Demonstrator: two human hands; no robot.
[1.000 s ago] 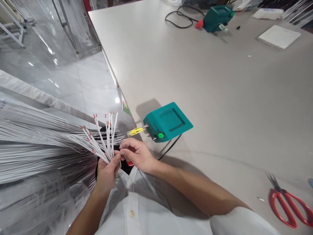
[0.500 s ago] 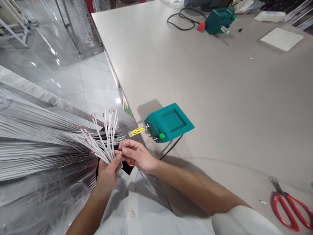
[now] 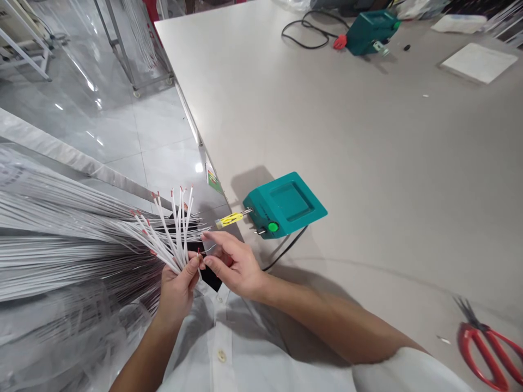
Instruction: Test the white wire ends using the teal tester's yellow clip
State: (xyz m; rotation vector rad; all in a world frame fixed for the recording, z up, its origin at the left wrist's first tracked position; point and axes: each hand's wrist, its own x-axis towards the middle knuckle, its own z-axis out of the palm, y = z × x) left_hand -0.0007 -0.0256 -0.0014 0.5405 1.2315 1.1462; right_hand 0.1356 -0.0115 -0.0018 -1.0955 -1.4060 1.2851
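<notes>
My left hand [image 3: 177, 291] is closed around a fan of white cables [image 3: 178, 234], whose upper ends are tipped in red. Between its thumb and forefinger, one cable end [image 3: 199, 255] shows a small pink-red bit. Right beside that end is my right hand [image 3: 239, 267], thumb and forefinger parted with nothing visible between them; its other fingers are partly hidden. Just beyond it, a teal device [image 3: 286, 207] with a green button sits at the table edge. A yellow-labelled piece [image 3: 229, 219] juts from its front toward my hands.
Long bundles of white cable [image 3: 73, 218] fill the left side, with clear plastic wrapping [image 3: 73, 337] below them. Red-handled scissors [image 3: 482, 337] lie on the table [image 3: 368, 163] at lower right. A second teal device [image 3: 371, 32] and a white pad [image 3: 478, 62] are at the back.
My right thumb and forefinger have come apart from the cable end, and the hand has opened slightly to the right. My left hand still grips the cables.
</notes>
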